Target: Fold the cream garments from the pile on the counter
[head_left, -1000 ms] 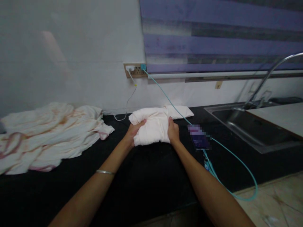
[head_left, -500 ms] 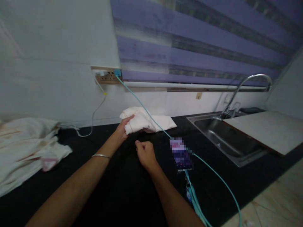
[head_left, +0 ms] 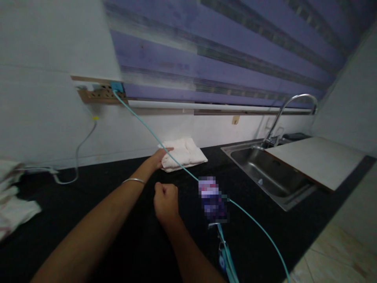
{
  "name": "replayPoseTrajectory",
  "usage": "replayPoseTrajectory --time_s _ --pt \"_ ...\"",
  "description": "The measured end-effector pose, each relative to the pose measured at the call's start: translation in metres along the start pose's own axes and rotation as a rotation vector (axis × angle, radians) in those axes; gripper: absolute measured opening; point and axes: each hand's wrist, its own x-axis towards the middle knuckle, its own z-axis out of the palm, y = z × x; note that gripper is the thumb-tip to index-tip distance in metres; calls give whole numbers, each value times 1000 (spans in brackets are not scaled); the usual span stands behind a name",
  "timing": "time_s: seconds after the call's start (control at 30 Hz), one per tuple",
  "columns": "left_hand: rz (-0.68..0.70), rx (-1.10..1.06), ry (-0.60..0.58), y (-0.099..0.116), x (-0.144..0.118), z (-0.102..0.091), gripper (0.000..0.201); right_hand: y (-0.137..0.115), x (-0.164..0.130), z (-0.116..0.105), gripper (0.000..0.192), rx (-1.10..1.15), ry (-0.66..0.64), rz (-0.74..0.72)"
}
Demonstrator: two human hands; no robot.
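A folded white cloth (head_left: pixel 188 154) lies on the black countertop (head_left: pixel 118 204) against the wall. My left hand (head_left: pixel 159 158), with a silver bangle at the wrist, grips the cloth's left edge; some fingers are hidden by it. My right hand (head_left: pixel 166 200) is a closed fist above the counter, nearer to me and apart from the cloth, with nothing visible in it. To its right is a phone (head_left: pixel 212 200), its screen blurred. A teal cable (head_left: pixel 144 125) crosses in front of the cloth.
A crumpled white cloth (head_left: pixel 14 212) lies at the far left beside a white cord (head_left: pixel 77 157). The teal cable runs to a wall socket strip (head_left: pixel 100 94). At right are a steel sink (head_left: pixel 282 204), a faucet (head_left: pixel 282 110) and a white board (head_left: pixel 321 159) partly over the sink.
The white cloth has gone from raised and bunched to lying flat on the counter, with my left hand still on it. My view has turned right. My right hand stays a fist.
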Motion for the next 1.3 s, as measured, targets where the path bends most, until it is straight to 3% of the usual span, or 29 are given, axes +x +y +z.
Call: replayPoseTrajectory --time_s 0.17,0.3,0.4,0.5,0.73,0.83,0.97,1.1,1.3 --pt "44 157 111 4 -1 -12 29 -3 -1 -3 49 33 14 23" --pt "190 326 289 9 -7 -23 30 -2 -1 -5 49 40 8 -52" --pt "305 491 423 15 -19 -36 40 0 0 -6 48 79 -19 -35" --pt "353 618 473 16 -43 -55 48 1 0 -5 45 91 -40 -15" --pt "393 827 409 -18 -141 -92 35 5 -1 -2 41 31 -148 -22" --pt "421 970 316 -32 -185 -90 41 9 -1 -1 42 18 -153 -55" --pt "335 1386 137 -44 -228 -72 46 13 -1 -1 43 -35 -172 -117" --pt "359 1746 15 -48 -246 -58 41 11 -2 -2 44 -84 -197 -120" --pt "331 1826 3 -45 -246 -54 42 6 0 0 41 -204 -286 -100"
